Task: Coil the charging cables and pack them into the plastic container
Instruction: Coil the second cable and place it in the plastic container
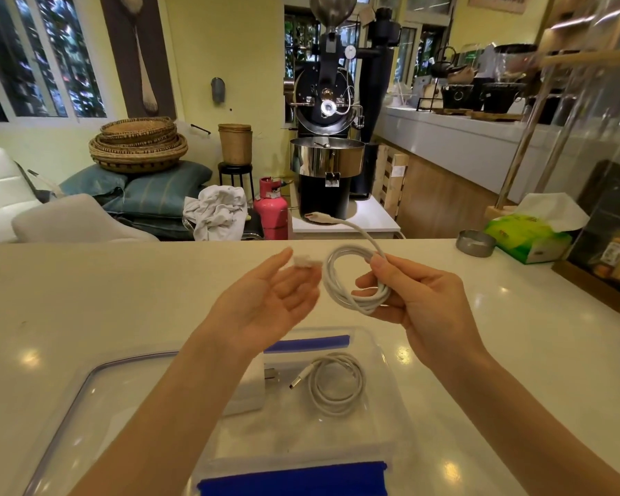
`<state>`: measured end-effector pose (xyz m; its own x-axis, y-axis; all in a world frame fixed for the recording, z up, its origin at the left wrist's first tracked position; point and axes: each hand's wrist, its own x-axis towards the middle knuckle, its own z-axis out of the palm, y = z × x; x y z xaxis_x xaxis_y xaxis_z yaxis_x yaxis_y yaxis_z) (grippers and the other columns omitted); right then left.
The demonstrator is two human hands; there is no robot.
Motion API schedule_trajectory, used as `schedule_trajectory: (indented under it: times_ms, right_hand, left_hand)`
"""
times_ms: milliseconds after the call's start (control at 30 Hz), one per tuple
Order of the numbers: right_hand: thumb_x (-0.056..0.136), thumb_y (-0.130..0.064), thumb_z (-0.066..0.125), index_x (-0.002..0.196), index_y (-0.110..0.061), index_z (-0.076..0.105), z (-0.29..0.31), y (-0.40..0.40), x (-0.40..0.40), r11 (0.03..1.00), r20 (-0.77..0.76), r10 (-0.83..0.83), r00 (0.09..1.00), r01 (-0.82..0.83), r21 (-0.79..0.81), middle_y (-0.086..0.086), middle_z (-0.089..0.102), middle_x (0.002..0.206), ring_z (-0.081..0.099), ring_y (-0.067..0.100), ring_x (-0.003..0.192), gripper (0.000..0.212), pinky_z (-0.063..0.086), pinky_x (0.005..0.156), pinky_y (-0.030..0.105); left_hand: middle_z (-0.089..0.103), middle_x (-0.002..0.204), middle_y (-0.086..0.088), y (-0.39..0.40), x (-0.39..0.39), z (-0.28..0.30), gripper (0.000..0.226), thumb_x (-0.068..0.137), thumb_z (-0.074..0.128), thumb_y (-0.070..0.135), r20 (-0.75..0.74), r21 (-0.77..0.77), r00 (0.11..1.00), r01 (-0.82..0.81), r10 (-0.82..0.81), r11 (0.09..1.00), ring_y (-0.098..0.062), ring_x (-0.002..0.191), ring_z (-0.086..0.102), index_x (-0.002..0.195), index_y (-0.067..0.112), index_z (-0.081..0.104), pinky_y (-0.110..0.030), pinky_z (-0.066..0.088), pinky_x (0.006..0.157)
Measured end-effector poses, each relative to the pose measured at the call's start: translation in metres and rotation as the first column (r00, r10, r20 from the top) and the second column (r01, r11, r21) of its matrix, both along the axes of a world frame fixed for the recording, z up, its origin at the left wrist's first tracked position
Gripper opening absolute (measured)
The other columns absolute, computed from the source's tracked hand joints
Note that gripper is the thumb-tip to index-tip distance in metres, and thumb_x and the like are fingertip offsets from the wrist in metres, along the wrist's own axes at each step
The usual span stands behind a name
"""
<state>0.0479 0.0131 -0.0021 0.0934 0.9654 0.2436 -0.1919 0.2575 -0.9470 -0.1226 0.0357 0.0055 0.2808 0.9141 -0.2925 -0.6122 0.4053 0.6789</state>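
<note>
My right hand [414, 298] grips a coiled white charging cable [351, 281] above the counter, one plug end [314, 216] sticking up and away. My left hand [269, 302] is beside the coil, palm up, fingers spread and blurred; a small white end piece [306, 262] shows at its fingertips, and whether they hold it is unclear. Below my hands stands the clear plastic container [383, 356] with blue clips. Inside lie another coiled white cable [337, 384] with a USB plug and a white charger block [247, 392], partly hidden by my left forearm.
The container's clear lid [97, 399] lies on the white counter [86, 298] to the left. At the far right stand a small metal ashtray [475, 242], a green tissue box [530, 238] and a glass case [616, 223]. Beyond the counter edge is the room.
</note>
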Motion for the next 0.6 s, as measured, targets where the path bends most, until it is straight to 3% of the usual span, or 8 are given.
schedule_trajectory:
  times_ms: [67, 167, 333, 600]
  right_hand:
    - [0.080, -0.015, 0.060, 0.081, -0.014, 0.072, -0.003, 0.004, 0.000, 0.999, 0.001, -0.034, 0.999, 0.034, -0.008, 0.004, 0.071, 0.060, 0.068, 0.019, 0.057, 0.012, 0.056, 0.051, 0.025]
    - [0.083, -0.015, 0.060, 0.089, -0.012, 0.072, -0.009, 0.008, 0.000, 0.996, 0.018, -0.080, 0.997, 0.081, -0.025, 0.008, 0.074, 0.069, 0.071, 0.024, 0.065, 0.014, 0.059, 0.057, 0.030]
    - [0.082, -0.016, 0.062, 0.084, -0.016, 0.072, -0.011, 0.011, -0.002, 0.993, 0.068, -0.115, 0.991, 0.117, -0.028, 0.007, 0.073, 0.067, 0.071, 0.023, 0.062, 0.010, 0.058, 0.054, 0.029]
    - [0.084, -0.023, 0.059, 0.071, -0.027, 0.071, -0.009, 0.007, -0.003, 0.984, 0.250, -0.141, 0.958, 0.108, 0.142, -0.008, 0.071, 0.058, 0.069, 0.014, 0.060, 0.018, 0.056, 0.052, 0.020]
  left_hand:
    - [0.067, 0.105, -0.012, -0.006, 0.005, 0.003, 0.044, 0.075, 0.061, 0.022, 0.019, -0.034, 0.983, 0.186, -0.185, 0.982, -0.022, 0.096, 0.061, 0.111, -0.002, 0.058, -0.031, 0.047, 0.085]
    - [0.072, 0.092, -0.008, -0.012, 0.013, 0.003, 0.031, 0.073, 0.061, 0.022, 0.008, 0.007, 0.961, 0.277, -0.277, 0.961, -0.018, 0.091, 0.062, 0.097, 0.003, 0.067, -0.030, 0.046, 0.082]
    - [0.075, 0.083, -0.006, -0.012, 0.018, -0.003, 0.019, 0.086, 0.053, 0.016, -0.297, 0.254, 0.954, 0.105, -0.026, 0.962, -0.016, 0.081, 0.071, 0.090, 0.005, 0.069, -0.029, 0.056, 0.082]
    - [0.076, 0.073, -0.008, -0.022, 0.024, -0.005, 0.015, 0.081, 0.061, 0.013, -0.429, 0.359, 0.894, 0.040, 0.127, 0.932, -0.018, 0.068, 0.073, 0.087, 0.003, 0.070, -0.022, 0.058, 0.060]
